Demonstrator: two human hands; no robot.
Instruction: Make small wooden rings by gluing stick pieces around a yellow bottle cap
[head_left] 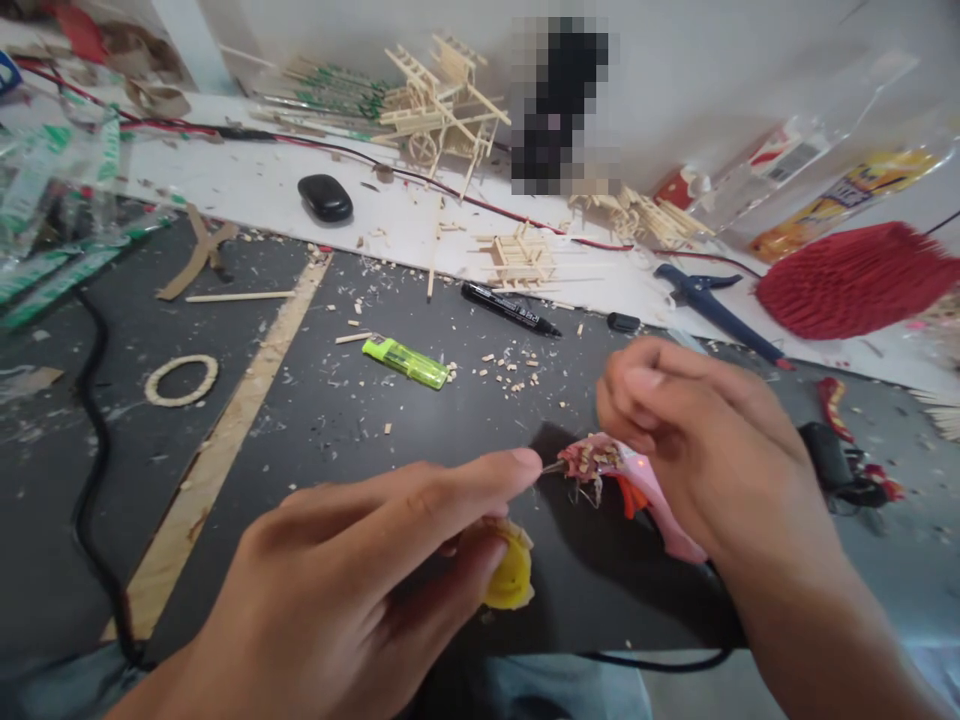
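Observation:
My left hand [375, 560] pinches a small round yellow piece [511, 575] with a pale, uneven edge between thumb and fingers. Its index finger stretches to the right, the fingertip at the metal nozzle of a pink hot glue gun [660, 505]. Whether finger and nozzle touch, I cannot tell. Wood bits crust the gun's front end, and an orange trigger shows below. Above and in front of the gun, my right hand [690, 430] is closed with curled fingers pressed together; anything between them is hidden.
Farther back lie a green lighter [406, 362], a black marker [510, 308], its cap [623, 322] and blue-handled cutters [720, 315]. Small stick models [446, 110] stand by the wall. Left are a pale ring [181, 382] and a black cable [94, 430]; red sticks [862, 280] lie right.

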